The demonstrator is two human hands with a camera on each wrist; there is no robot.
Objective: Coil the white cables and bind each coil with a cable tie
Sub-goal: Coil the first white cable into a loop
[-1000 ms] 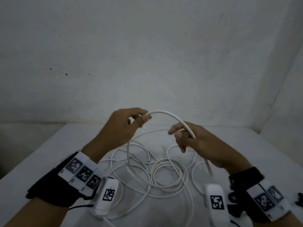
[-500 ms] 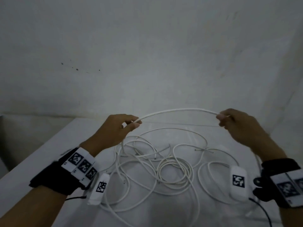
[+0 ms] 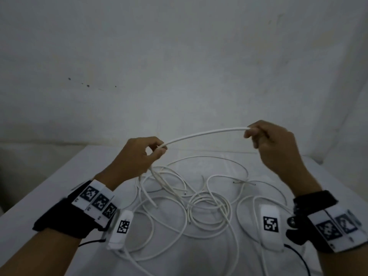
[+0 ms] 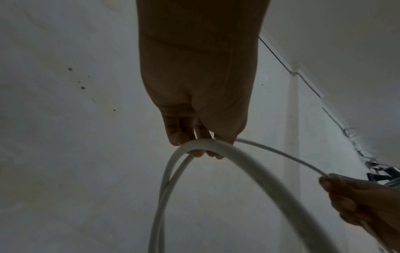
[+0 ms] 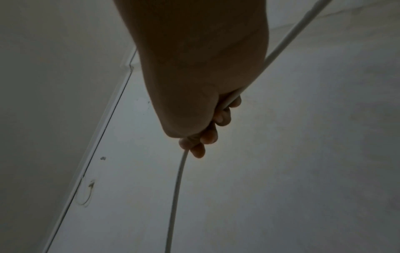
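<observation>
A white cable (image 3: pixel 205 134) arcs in the air between both hands above the table. My left hand (image 3: pixel 157 150) pinches it between thumb and fingers; the left wrist view shows two strands of the cable (image 4: pixel 205 145) looped over the left hand's fingertips (image 4: pixel 195 153). My right hand (image 3: pixel 253 134) grips the cable's other part with curled fingers, and the cable (image 5: pixel 179 179) runs through that fist. Under the hands, several loose white cables (image 3: pixel 209 208) lie tangled on the white table (image 3: pixel 59 188). No cable tie shows.
A pale wall (image 3: pixel 179 66) rises just behind the table's far edge. Black wrist straps with marker tags sit on both forearms, and white camera pods (image 3: pixel 120 228) hang under them. A thin black lead (image 3: pixel 300 257) trails at the lower right.
My right hand has slid along the cable up and to the right, away from the left hand, so the span between them is longer and flatter. The left hand stays roughly in place.
</observation>
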